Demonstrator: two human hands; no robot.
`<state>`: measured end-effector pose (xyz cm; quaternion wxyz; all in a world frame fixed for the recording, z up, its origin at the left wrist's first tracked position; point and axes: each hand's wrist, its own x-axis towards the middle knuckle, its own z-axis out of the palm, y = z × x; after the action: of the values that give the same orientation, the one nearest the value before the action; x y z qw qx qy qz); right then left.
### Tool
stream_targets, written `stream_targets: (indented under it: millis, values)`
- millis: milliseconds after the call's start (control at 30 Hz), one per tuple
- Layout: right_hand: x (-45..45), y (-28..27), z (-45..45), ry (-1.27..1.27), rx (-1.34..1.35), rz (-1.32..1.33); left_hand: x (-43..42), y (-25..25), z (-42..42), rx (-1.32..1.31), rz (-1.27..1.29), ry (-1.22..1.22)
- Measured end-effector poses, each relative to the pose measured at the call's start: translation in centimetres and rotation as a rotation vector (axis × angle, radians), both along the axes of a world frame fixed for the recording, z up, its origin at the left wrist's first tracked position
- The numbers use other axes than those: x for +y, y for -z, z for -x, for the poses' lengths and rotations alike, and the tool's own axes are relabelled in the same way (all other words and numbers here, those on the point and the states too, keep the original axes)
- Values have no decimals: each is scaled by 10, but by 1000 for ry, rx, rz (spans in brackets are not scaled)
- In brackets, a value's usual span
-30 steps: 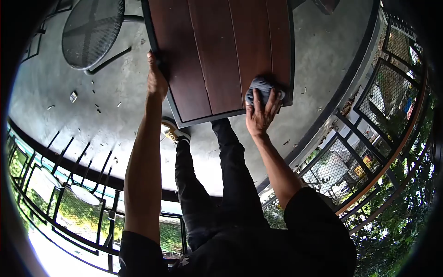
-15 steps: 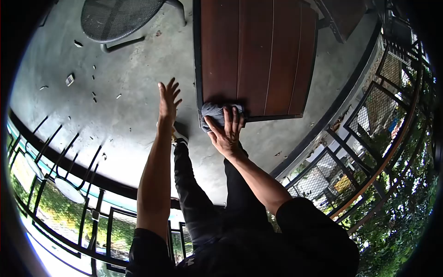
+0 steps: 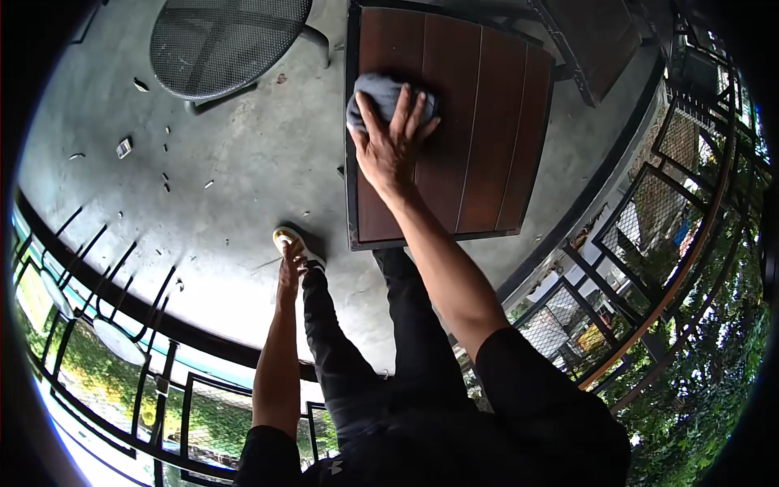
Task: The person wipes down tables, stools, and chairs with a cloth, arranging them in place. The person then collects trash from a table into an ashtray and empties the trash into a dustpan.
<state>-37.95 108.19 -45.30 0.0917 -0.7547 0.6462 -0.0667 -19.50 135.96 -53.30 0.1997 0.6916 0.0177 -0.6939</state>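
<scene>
My right hand (image 3: pixel 393 154) presses a bunched grey cloth (image 3: pixel 378 91) onto the wooden table (image 3: pixel 446 162), with its fingers spread over the cloth. The cloth lies close to the table's left edge, in its upper half. Reddish-brown planks form the tabletop, set in a dark frame. My left hand (image 3: pixel 290 272) hangs low to the left of the table, in front of my shoe (image 3: pixel 284 235). Nothing shows in it, and its fingers are extended, seen nearly edge-on.
A mesh-seated metal chair (image 3: pixel 227 49) stands at upper left. Another dark wooden piece of furniture (image 3: pixel 588 40) is beyond the table at upper right. Small litter and a little packet (image 3: pixel 124 148) lie on the concrete floor (image 3: pixel 235 154). A metal railing (image 3: pixel 649 300) curves around behind me.
My right hand and the cloth have moved from the table's near left corner up along its left side. My left hand has dropped lower, toward my body.
</scene>
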Motion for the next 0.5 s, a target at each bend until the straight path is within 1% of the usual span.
stream_targets:
  millis: [33,100,167,200,233,267,333,367,400,467,500]
  values:
    - [-26,8,-1,-16,-16,71,-8,3,0,0,18,-17]
    - [-73,19,-3,-37,-13,191,-52,-15,7,-21,68,-7]
    - [-116,5,-6,-38,3,244,-93,-26,14,-43,121,5]
    - [-136,-7,-9,-42,53,349,-108,-27,17,-51,174,5]
    - [-150,-9,-7,-44,104,454,-122,-28,19,-60,227,7]
    - [-163,4,-1,-39,99,455,-137,-32,22,-66,228,11]
    - [-186,35,20,-145,-192,225,-165,-40,31,-93,281,5]
    - [-191,30,30,-196,-335,108,-175,-40,34,-106,308,4]
    - [-184,26,45,-192,-336,111,-185,-42,38,-106,310,8]
    - [-143,-26,79,58,-695,191,-199,-43,43,-103,356,7]
    - [-127,-39,100,215,-668,246,-204,-45,45,-101,379,8]
